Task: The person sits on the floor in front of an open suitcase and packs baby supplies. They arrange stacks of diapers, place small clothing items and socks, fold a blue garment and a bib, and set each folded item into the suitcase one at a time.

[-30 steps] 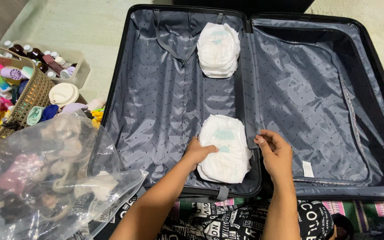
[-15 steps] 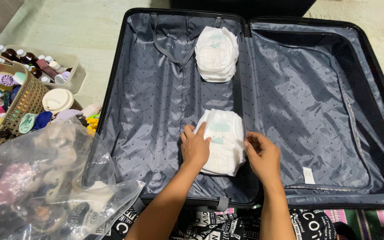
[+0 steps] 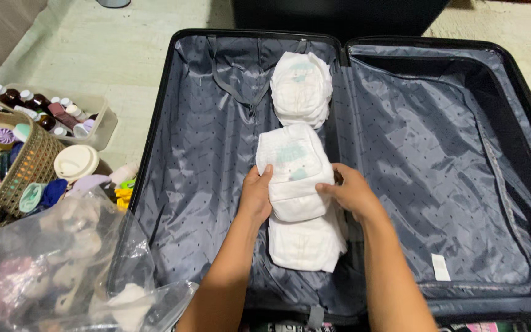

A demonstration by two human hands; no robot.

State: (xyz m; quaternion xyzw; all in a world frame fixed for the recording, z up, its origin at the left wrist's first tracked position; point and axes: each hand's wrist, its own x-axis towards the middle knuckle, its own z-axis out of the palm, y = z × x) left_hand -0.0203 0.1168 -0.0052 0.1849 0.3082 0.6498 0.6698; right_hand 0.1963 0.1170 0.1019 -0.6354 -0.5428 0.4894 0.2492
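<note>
An open black suitcase (image 3: 173, 123) with grey lining lies flat before me. Both my hands grip a stack of white folded diapers (image 3: 293, 166) in the middle of the left half: my left hand (image 3: 257, 195) holds its left side and my right hand (image 3: 350, 192) its right side. Under and in front of that stack lie more white diapers (image 3: 305, 243). A separate pile of diapers (image 3: 301, 89) sits near the far edge, close to the hinge.
A woven basket (image 3: 29, 169) with small colourful items and a clear bin of small bottles (image 3: 62, 110) stand at the left. A clear plastic bag (image 3: 62, 264) of items lies at lower left. The suitcase's right half (image 3: 437, 184) holds nothing.
My hands have moved away from me with the diaper stack, which now sits further up the left half and closer to the far pile. Some diapers stayed behind, nearer to me.
</note>
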